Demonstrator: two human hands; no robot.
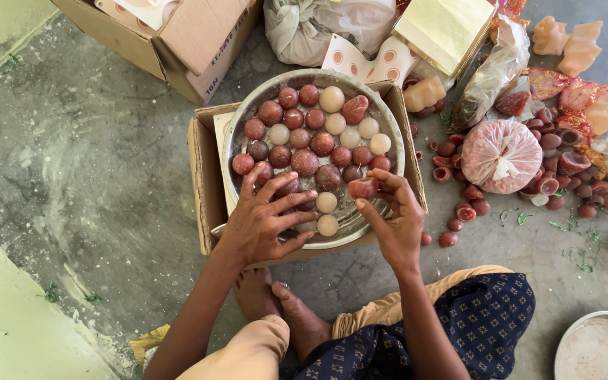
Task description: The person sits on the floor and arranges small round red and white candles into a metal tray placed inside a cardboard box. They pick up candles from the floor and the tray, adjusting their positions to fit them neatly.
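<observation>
L hand (265, 218): flat, fingers spread, grip open, resting on red pieces at near edge of metal tray (239, 123).
R hand (394, 218): grip closed on one red piece (363, 187), pinched w/ thumb + fingertips just above tray's near right rim.
Tray: round, sits on an open cardboard box (202, 169) on the floor; holds red + cream rounds (331, 99) in rows.
Floor, right: loose red pieces (543, 184) around a tied pink bag (502, 155).
Far left: another cardboard box (191, 39).
Bottom right: pale bowl (599, 348).
</observation>
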